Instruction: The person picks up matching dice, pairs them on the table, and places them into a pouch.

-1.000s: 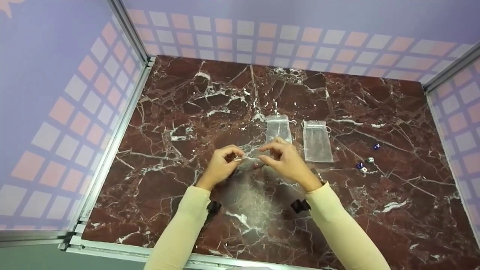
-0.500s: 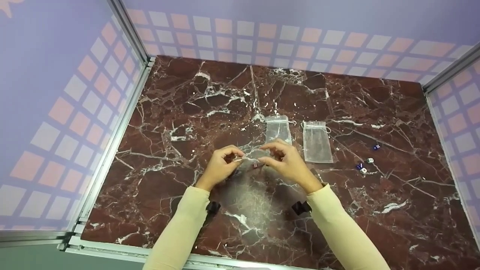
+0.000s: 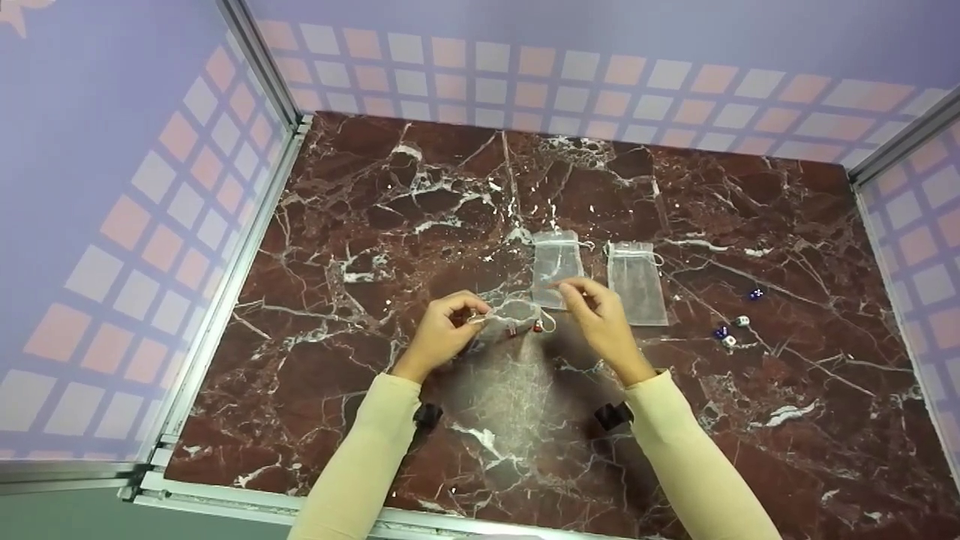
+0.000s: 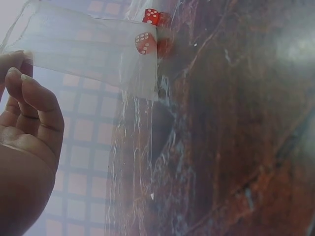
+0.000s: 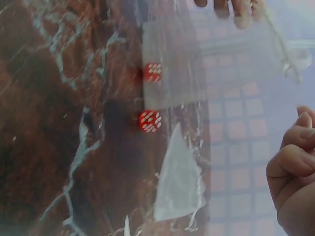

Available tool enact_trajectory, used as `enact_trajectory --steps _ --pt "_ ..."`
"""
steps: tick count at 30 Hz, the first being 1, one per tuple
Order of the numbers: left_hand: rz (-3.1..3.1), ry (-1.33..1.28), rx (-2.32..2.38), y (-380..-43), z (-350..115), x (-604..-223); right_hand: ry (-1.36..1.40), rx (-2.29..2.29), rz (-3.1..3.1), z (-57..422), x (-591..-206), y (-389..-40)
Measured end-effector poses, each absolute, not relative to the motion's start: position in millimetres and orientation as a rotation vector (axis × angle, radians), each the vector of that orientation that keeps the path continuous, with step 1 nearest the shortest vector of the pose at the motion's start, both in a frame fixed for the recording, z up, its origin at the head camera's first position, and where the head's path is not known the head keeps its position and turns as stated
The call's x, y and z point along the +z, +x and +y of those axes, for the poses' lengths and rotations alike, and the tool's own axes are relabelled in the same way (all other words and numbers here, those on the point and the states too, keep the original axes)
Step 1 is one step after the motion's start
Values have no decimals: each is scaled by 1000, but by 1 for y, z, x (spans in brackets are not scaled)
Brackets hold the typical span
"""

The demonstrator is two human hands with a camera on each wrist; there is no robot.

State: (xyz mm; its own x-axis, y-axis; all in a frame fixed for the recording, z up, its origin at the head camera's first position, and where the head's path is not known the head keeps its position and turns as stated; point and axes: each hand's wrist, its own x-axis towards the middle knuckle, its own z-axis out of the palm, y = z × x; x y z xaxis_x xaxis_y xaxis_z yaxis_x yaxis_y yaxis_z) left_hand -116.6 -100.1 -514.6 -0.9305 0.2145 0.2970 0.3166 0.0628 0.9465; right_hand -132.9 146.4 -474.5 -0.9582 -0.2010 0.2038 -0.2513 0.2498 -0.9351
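My left hand point(image 3: 441, 334) pinches a sheer white drawstring pouch point(image 4: 93, 54) near its top, and the pouch hangs upright over the marble-patterned table. One red die point(image 5: 153, 72) shows through the mesh at the pouch's bottom in the right wrist view. A second red die point(image 5: 150, 121) lies just outside the pouch. The pouch mouth is spread, with a loop of cord point(image 3: 549, 322) on its right side. My right hand point(image 3: 604, 322) is apart from the pouch, to its right, with fingers loosely bent and nothing seen in them.
Two more sheer pouches lie flat behind and right of my hands: one pouch point(image 3: 555, 255) partly behind the right fingers, another pouch point(image 3: 637, 292) beside it. Blue dice point(image 3: 755, 294) and white dice point(image 3: 742, 321) sit farther right. Patterned walls point(image 3: 525, 67) enclose the table.
My right hand has let go of the pouch's mouth and moved right, uncovering the second red die and the cord loop. My left hand keeps its place on the pouch.
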Motion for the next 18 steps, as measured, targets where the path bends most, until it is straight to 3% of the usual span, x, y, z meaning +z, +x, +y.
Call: enact_trajectory --steps 9,18 --pt "-2253 -562 -1980 -117 -102 -514 414 1746 -2540 160 -539 -153" --pt "-2233 -551 -2009 -117 -101 -515 501 1427 -2913 155 -561 -151"
